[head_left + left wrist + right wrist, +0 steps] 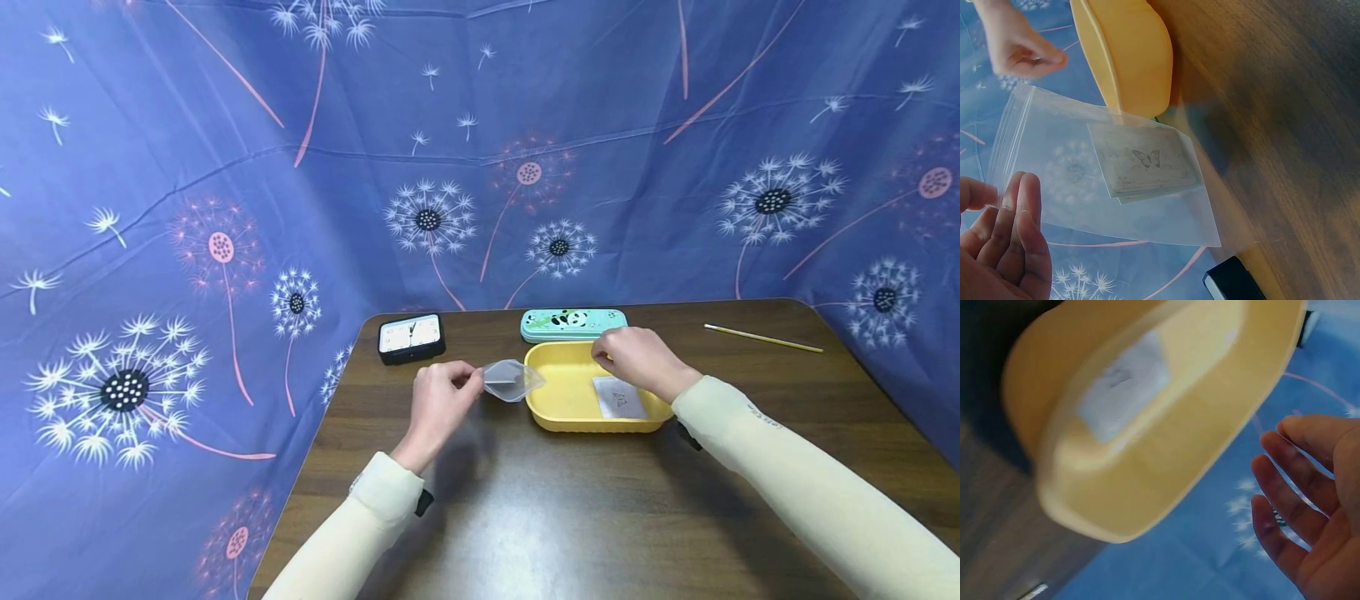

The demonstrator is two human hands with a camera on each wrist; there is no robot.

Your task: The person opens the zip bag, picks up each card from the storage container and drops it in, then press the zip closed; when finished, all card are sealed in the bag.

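My left hand [442, 398] pinches the zip-seal edge of a clear zip bag [1063, 212] between thumb and fingers. Several slips of paper [1141, 162] lie inside the bag, the front one printed with a butterfly. The bag's far end overlaps the left rim of a yellow plastic tray [570, 427] in the head view. Over that tray hovers my right hand [641, 360], its fingers loosely bent and holding nothing. Inside the tray lies a small whitish printed slip [619, 398], toward the right end.
A black-framed clock [411, 337] stands at the back left of the brown wooden table [525, 517]. Behind the tray sits a mint pencil case [573, 323] with a panda. A thin yellowish stick [763, 338] lies at the back right. Blue dandelion-print cloth [480, 150] hangs behind.
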